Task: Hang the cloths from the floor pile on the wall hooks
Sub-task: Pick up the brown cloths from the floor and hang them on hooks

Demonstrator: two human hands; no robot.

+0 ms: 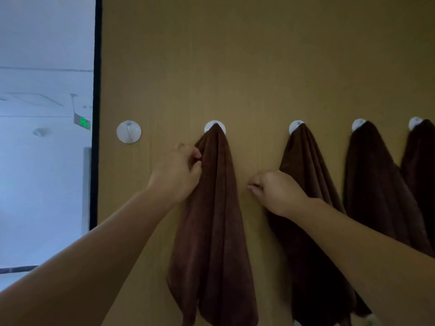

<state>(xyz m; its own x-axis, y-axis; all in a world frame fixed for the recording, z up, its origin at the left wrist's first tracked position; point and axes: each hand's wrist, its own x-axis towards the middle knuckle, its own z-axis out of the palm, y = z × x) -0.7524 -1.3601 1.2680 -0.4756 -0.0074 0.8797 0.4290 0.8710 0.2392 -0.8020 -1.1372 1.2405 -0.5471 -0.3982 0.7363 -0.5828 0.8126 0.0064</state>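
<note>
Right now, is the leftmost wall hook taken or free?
Free. The leftmost hook is bare; the left hand pinches the brown cloth hanging from the next hook.

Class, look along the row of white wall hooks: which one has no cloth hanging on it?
The leftmost hook, beside the dark frame; each of the others carries a brown cloth.

Only one sign shows — a small hanging sign (82, 122) with glowing green marks, seen through the glass at the left, slung under the pale ceiling beyond. The green marks are too blurred and too small to read as letters or figures; they may be a pictogram, but that cannot be told. The tan wall, the round white hooks and the brown cloths carry no readable text, label or brand.
</note>
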